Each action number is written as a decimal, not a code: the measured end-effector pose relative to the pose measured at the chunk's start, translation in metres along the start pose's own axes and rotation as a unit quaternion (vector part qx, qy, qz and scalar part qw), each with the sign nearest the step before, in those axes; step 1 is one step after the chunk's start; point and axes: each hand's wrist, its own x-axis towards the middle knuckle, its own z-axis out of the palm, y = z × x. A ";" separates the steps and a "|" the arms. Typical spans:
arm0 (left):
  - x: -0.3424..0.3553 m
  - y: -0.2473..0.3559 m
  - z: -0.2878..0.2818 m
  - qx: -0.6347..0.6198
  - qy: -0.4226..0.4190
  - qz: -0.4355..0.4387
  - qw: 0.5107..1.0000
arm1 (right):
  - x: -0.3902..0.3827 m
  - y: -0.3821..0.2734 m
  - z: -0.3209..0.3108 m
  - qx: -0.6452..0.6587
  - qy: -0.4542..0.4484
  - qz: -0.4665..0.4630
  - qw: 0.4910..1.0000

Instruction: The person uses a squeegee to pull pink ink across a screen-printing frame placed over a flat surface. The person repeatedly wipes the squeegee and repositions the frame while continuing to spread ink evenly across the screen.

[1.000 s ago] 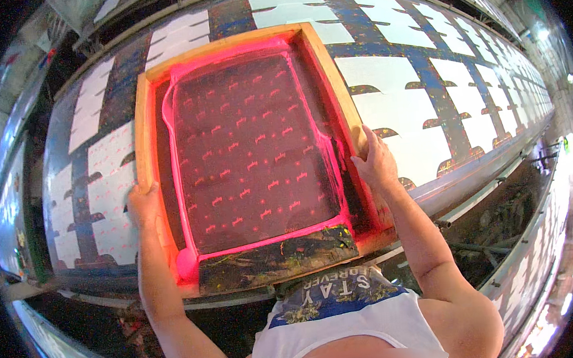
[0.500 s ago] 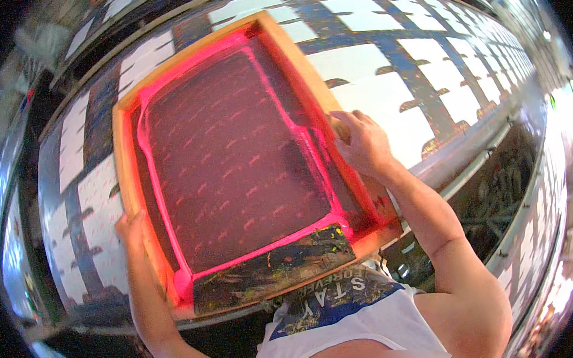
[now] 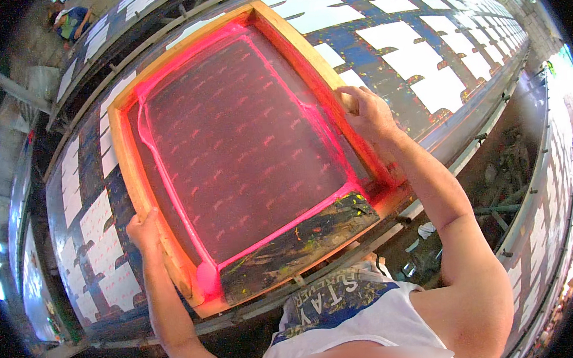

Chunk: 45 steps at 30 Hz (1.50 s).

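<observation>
Both my hands hold a wooden screen-printing frame [image 3: 125, 149] by its sides, over a long table. My left hand [image 3: 144, 232] is closed on the left rail near its lower end. My right hand [image 3: 369, 115] grips the right rail, thumb and fingers over its edge. Inside the frame is a dark mesh [image 3: 238, 142] with rows of small faint pink marks. Bright pink ink [image 3: 208, 279] lines the mesh border, with a thick blob at the lower left corner. Across the near end lies a dark, paint-stained panel [image 3: 296, 237]. Whether the frame touches the table cannot be told.
White cut pieces [image 3: 431, 81] lie in rows on the dark, paint-specked table. To the left, white pieces [image 3: 103, 236] bear small pink marks. A metal rail [image 3: 478, 141] runs along the table's near edge. More tables stand either side; another person [image 3: 70, 23] is at the far left.
The frame has moved right along the table with both hands on it, now covering white pieces that lay beside it. The view has shifted, and a person shows at the far left.
</observation>
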 end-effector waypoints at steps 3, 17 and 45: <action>-0.029 0.051 0.033 0.066 0.000 0.016 0.998 | 0.006 0.054 -0.018 0.007 0.005 0.014 1.000; -0.115 0.138 0.153 -0.004 0.005 0.029 1.000 | 0.028 0.218 -0.082 0.022 0.019 0.024 0.999; -0.124 0.131 0.204 0.070 -0.036 -0.031 0.996 | -0.096 0.132 -0.138 0.089 -0.332 -0.260 0.902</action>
